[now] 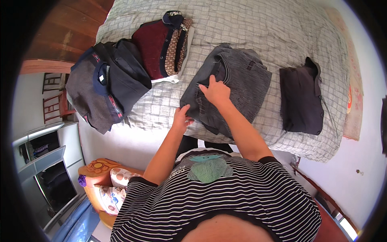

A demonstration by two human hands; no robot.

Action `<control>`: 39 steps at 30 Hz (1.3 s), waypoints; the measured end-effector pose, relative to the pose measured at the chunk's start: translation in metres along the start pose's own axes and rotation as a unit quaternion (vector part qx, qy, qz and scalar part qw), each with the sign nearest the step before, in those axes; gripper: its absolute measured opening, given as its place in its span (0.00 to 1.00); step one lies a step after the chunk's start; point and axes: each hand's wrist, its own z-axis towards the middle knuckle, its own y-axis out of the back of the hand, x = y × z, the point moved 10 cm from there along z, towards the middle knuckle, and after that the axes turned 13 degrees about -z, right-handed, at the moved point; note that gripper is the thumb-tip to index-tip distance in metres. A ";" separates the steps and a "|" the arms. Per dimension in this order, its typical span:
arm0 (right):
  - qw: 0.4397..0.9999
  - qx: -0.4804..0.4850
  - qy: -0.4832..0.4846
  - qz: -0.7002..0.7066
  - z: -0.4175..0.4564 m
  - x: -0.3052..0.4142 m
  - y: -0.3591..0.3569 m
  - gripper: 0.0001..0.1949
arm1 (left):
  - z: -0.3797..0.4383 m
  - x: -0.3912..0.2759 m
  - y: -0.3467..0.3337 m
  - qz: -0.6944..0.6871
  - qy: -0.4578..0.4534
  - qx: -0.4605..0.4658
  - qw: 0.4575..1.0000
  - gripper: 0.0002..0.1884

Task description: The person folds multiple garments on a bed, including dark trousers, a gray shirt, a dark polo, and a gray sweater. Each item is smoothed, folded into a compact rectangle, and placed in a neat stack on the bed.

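Observation:
In front of me a folded dark grey textured top (249,81) lies on a smoother dark grey garment (193,90). My right hand (217,90) rests on the top beside its striped-trim neckline, index finger stretched out and thumb apart from it. Whether cloth is pinched there is unclear. At the near left corner of the lower garment, my left hand (182,119) has its thumb over the edge and its other fingers below, holding the cloth.
A checked bedspread (235,18) covers the bed. Left lie a grey-brown top with navy collar (83,81), a black garment (130,66) and a maroon patterned-front top (151,45). A folded black buttoned garment (300,99) lies right. An orange armchair (96,169) stands lower left.

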 end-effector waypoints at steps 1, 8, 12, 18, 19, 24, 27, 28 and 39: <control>1.000 0.000 0.002 -0.021 0.006 0.006 -0.009 0.28 | 0.001 -0.007 -0.004 0.036 -0.020 0.006 0.999 0.23; 0.995 0.085 -0.005 -0.060 0.005 -0.004 -0.024 0.26 | 0.015 -0.051 -0.042 0.183 -0.172 0.067 0.966 0.17; 0.998 0.049 -0.020 -0.022 -0.013 -0.025 -0.026 0.19 | 0.014 -0.060 -0.067 0.128 -0.180 0.155 0.963 0.17; 0.905 -0.152 0.004 0.398 -0.045 -0.070 0.034 0.12 | -0.001 -0.092 -0.053 0.167 -0.241 0.206 0.934 0.19; 0.855 -0.192 -0.022 0.482 -0.068 -0.102 0.051 0.12 | -0.011 -0.105 -0.048 0.169 -0.244 0.188 0.936 0.19; 0.530 -0.275 -0.124 0.793 -0.215 -0.217 0.062 0.13 | -0.015 -0.162 0.016 0.180 -0.244 0.123 0.945 0.19; 0.423 -0.281 -0.272 0.817 -0.286 -0.275 -0.060 0.14 | 0.014 -0.164 0.054 0.308 -0.210 0.087 0.924 0.19; 0.402 -0.267 -0.308 0.820 -0.302 -0.279 -0.103 0.14 | 0.027 -0.157 0.065 0.359 -0.192 0.083 0.909 0.19; 0.352 -0.205 -0.435 0.803 -0.303 -0.254 -0.182 0.26 | -0.113 -0.121 -0.070 0.605 -0.583 0.229 0.491 0.21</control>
